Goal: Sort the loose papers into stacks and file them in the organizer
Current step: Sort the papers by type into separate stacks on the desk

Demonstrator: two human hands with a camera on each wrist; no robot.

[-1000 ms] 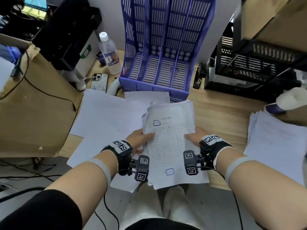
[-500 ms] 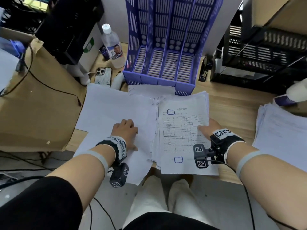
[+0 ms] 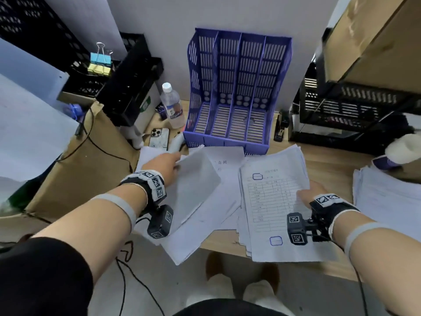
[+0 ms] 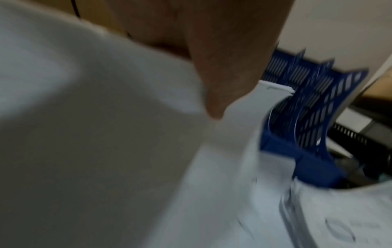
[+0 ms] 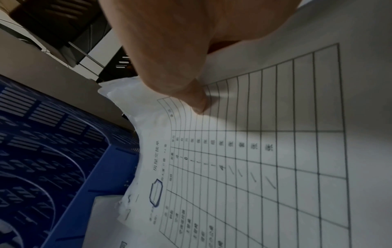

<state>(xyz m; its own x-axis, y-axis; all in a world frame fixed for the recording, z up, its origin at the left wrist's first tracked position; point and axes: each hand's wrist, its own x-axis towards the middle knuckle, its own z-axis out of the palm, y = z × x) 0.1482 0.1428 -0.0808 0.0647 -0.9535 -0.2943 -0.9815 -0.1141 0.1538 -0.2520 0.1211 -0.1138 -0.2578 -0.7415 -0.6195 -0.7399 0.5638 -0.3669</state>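
The purple four-slot organizer (image 3: 237, 92) stands upright at the back of the desk, its slots bare. My left hand (image 3: 167, 164) pinches the far edge of a loose sheet (image 3: 196, 181) and curls it up, grey underside showing; more loose sheets (image 3: 216, 208) lie beneath. In the left wrist view the thumb (image 4: 216, 94) presses on that sheet (image 4: 106, 134), with the organizer (image 4: 307, 117) behind. My right hand (image 3: 306, 193) grips the right edge of a stack of printed table forms (image 3: 271, 201) overhanging the desk's front edge. The right thumb (image 5: 191, 95) lies on the top form (image 5: 275, 151).
A second paper stack (image 3: 387, 197) lies at the right. A water bottle (image 3: 172, 106), a phone (image 3: 159, 137) and a black stapler (image 3: 279, 128) flank the organizer. Black crates (image 3: 353, 110) stand right, a cardboard box (image 3: 79, 167) left.
My left hand let go of the form stack, rested on the loose sheets, then reached forward and lifted one sheet by its far edge. The right hand keeps holding the stack.
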